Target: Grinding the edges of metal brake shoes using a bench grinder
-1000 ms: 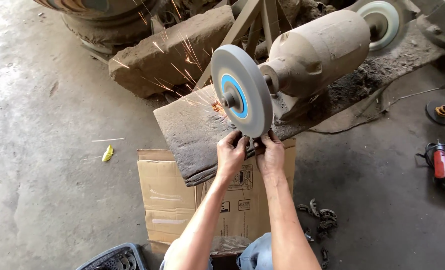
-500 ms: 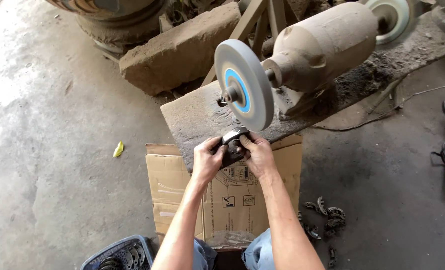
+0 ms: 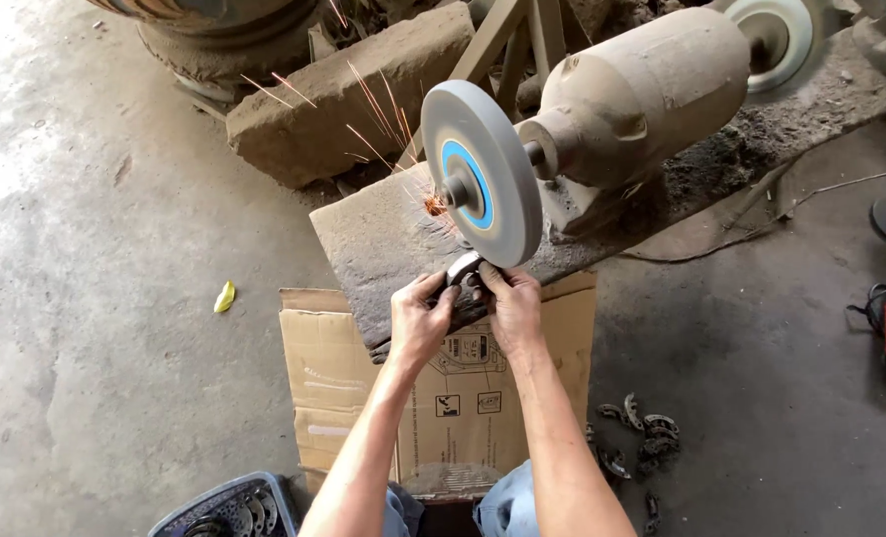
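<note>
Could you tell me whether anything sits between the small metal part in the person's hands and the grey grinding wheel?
Nothing visible: both hands, left hand and right hand, hold the metal part right at the grinding wheel rim, sparks flying.

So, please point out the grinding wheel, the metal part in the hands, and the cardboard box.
grinding wheel (image 3: pixel 497 204): head view, on its grey face.
metal part (image 3: pixel 462 268): head view, on the bit showing between the hands.
cardboard box (image 3: pixel 333 368): head view, on its left flap.
</note>
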